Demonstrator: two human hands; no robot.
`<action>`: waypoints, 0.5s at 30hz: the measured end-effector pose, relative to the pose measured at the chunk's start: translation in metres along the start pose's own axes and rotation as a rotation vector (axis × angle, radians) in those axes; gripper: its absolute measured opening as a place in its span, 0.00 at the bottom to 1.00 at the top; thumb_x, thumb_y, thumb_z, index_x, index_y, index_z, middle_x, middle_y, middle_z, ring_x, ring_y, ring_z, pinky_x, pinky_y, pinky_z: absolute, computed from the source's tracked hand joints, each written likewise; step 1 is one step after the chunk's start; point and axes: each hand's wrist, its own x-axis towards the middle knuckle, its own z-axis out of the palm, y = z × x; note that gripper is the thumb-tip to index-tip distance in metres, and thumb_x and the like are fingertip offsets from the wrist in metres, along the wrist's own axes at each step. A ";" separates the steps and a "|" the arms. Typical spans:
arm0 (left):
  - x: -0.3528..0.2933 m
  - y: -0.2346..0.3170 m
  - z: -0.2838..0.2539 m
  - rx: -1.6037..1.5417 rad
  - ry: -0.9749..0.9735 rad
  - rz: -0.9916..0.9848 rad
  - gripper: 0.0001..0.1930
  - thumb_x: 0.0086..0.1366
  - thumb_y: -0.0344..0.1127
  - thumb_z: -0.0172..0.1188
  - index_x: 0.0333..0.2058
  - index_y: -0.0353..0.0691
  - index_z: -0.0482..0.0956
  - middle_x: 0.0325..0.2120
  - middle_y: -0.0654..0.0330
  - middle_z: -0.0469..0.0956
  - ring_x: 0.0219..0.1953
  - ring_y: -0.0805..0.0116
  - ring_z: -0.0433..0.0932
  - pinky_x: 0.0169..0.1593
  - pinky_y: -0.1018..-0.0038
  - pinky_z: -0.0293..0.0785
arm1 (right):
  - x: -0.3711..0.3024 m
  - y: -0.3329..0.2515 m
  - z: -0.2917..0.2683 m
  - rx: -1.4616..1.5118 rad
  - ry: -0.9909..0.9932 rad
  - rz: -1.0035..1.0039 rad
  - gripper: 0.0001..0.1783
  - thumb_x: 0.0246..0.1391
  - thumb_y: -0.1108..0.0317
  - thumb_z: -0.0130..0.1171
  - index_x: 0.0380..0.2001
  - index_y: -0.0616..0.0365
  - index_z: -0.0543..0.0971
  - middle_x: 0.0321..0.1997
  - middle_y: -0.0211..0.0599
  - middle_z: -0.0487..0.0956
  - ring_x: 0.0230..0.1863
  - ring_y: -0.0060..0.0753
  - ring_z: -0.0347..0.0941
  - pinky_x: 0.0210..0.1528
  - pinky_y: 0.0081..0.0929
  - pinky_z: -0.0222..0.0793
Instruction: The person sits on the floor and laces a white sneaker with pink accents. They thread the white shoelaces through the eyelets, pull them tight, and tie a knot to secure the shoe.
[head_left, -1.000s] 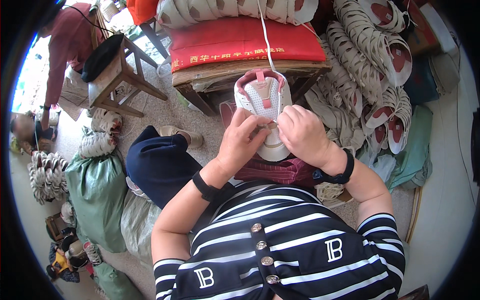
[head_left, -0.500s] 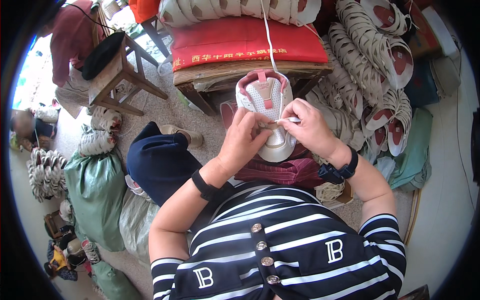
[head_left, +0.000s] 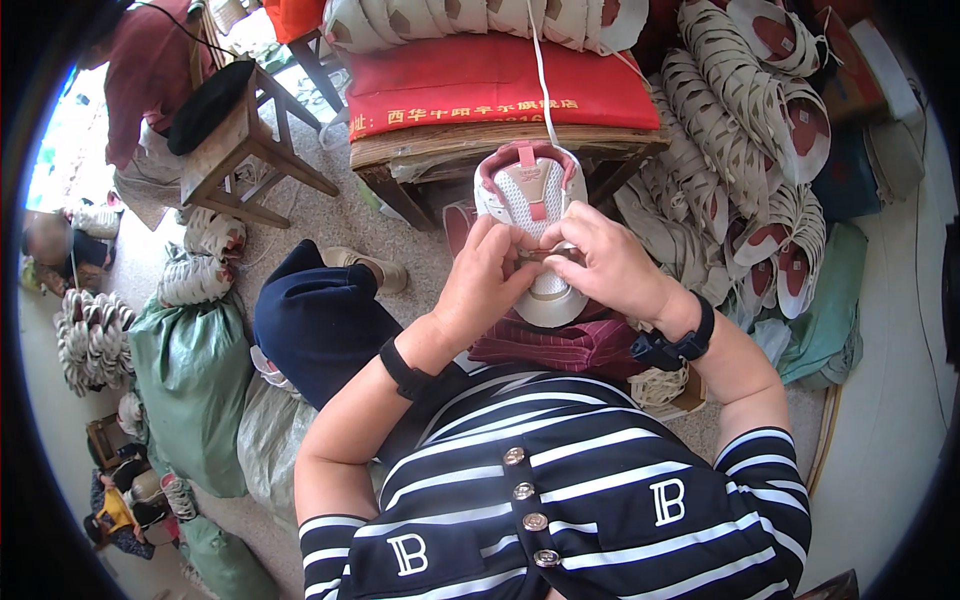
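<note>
Left hand (head_left: 482, 285) and right hand (head_left: 600, 265) closed together over the middle of a white shoe (head_left: 530, 200) with pink trim, fingertips pinched at its upper, touching each other. Shoe upright on the lap, sole end on a dark red cloth (head_left: 560, 345), toe toward a wooden bench (head_left: 420, 150). White thread (head_left: 540, 70) rising from the shoe. Stacked soles (head_left: 720, 130) piled to the right; green sack (head_left: 190, 390) at left.
</note>
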 end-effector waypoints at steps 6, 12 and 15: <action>0.002 -0.010 0.001 0.150 0.110 0.305 0.08 0.58 0.29 0.67 0.35 0.39 0.77 0.32 0.57 0.69 0.29 0.57 0.74 0.33 0.65 0.73 | 0.005 0.006 -0.005 0.058 -0.051 -0.031 0.09 0.51 0.72 0.64 0.36 0.58 0.78 0.36 0.39 0.72 0.37 0.37 0.73 0.39 0.31 0.70; 0.001 -0.015 -0.019 0.497 0.128 0.451 0.05 0.57 0.24 0.62 0.32 0.41 0.78 0.30 0.57 0.71 0.31 0.55 0.76 0.34 0.64 0.75 | -0.003 -0.001 -0.002 0.191 -0.010 0.131 0.08 0.53 0.71 0.64 0.37 0.57 0.77 0.33 0.34 0.72 0.33 0.31 0.72 0.37 0.28 0.69; -0.016 -0.037 -0.064 0.750 0.284 0.287 0.08 0.55 0.24 0.59 0.34 0.41 0.76 0.32 0.56 0.71 0.39 0.55 0.73 0.40 0.63 0.74 | -0.016 0.009 -0.003 0.433 0.017 0.312 0.08 0.58 0.72 0.64 0.38 0.60 0.76 0.32 0.21 0.70 0.29 0.10 0.63 0.32 0.15 0.62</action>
